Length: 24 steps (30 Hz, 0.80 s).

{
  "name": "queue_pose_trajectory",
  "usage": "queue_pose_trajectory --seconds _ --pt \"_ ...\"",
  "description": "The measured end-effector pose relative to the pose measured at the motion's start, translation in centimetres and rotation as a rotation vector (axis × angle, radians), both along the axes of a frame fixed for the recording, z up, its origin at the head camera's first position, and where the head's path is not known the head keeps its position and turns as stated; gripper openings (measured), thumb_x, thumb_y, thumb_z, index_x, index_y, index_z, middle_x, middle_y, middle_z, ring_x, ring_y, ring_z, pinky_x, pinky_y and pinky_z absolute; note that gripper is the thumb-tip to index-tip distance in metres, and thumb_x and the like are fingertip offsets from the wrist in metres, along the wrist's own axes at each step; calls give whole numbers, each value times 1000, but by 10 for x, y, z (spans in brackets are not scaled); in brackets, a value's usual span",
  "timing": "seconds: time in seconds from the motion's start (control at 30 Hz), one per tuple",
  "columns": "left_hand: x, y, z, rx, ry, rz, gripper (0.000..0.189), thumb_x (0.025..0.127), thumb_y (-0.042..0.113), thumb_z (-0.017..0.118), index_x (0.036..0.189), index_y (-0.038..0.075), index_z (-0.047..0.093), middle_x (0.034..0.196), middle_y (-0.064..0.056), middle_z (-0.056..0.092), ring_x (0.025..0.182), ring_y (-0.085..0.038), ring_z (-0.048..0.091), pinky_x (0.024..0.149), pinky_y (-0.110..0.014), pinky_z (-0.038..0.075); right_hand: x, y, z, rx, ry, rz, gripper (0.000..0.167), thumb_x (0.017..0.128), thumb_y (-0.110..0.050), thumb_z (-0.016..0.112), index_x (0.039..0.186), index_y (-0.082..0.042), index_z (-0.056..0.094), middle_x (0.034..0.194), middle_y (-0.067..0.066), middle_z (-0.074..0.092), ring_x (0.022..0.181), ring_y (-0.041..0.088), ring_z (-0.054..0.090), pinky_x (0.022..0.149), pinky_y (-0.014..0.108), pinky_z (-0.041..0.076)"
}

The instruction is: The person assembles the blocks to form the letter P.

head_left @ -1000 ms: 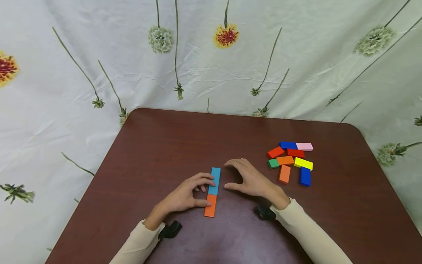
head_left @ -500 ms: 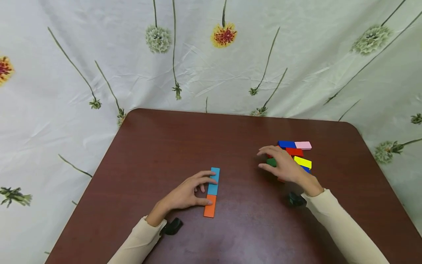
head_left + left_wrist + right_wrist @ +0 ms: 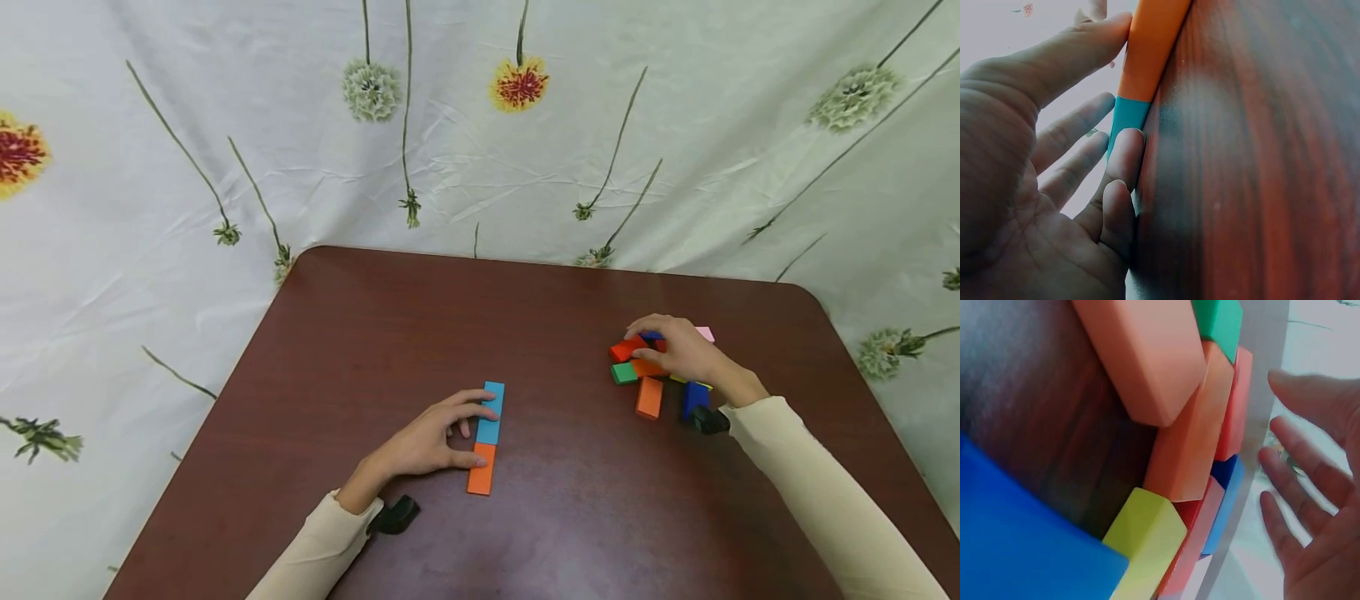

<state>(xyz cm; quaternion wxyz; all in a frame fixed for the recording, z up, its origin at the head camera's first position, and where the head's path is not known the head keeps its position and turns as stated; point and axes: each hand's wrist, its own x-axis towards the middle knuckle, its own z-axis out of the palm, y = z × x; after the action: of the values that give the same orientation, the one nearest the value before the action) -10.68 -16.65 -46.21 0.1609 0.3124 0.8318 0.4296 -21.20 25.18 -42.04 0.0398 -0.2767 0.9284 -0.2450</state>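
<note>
My left hand (image 3: pixel 423 437) rests by two thin blocks laid end to end, a light blue block (image 3: pixel 488 431) and an orange block (image 3: pixel 481 481) nearer me. Its thumb touches the orange one and its loosely bent fingers reach the light blue one. Over a group of coloured blocks at the right, my right hand (image 3: pixel 686 350) hovers with fingers spread and nothing held. Below its thumb and fingertips show a red block (image 3: pixel 627 348) and a green block (image 3: pixel 623 373). In the right wrist view a gap separates the fingers from the blocks.
Also in the group are another orange block (image 3: pixel 649 398), a blue block (image 3: pixel 694 401), a yellow block (image 3: pixel 1147 525) and a pink block (image 3: pixel 706 333), partly covered by the right hand. A flowered cloth (image 3: pixel 465 150) hangs behind the brown table (image 3: pixel 405 308).
The right hand has moved from beside the light blue block rightward to above the group of blocks. The left hand and its two blocks have stayed in place.
</note>
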Motion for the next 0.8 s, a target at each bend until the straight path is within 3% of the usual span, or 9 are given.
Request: queue_pose_trajectory --seconds 0.2,0.5,0.8 --pt "0 0 0 -2 -6 1 49 86 27 81 130 16 63 154 -3 42 89 -13 52 80 -25 44 2 -4 -8 11 -43 -84 30 91 -19 76 114 -2 68 118 20 65 105 38 60 94 57 48" --pt "-1 -1 -1 0 -14 -1 49 86 26 81 130 16 63 154 -2 42 89 -12 51 79 -25 44 8 -19 -14 113 -27 -227 45 87 -37 77 114 -2 68 120 20 63 101 35 60 91 53 51" --pt "-2 -2 -3 7 -22 -7 49 86 28 81 130 16 63 154 -2 42 89 -10 51 80 -24 44 9 -27 -16 102 -31 -325 49 87 -34 77 120 0 65 134 24 52 115 41 54 96 57 48"
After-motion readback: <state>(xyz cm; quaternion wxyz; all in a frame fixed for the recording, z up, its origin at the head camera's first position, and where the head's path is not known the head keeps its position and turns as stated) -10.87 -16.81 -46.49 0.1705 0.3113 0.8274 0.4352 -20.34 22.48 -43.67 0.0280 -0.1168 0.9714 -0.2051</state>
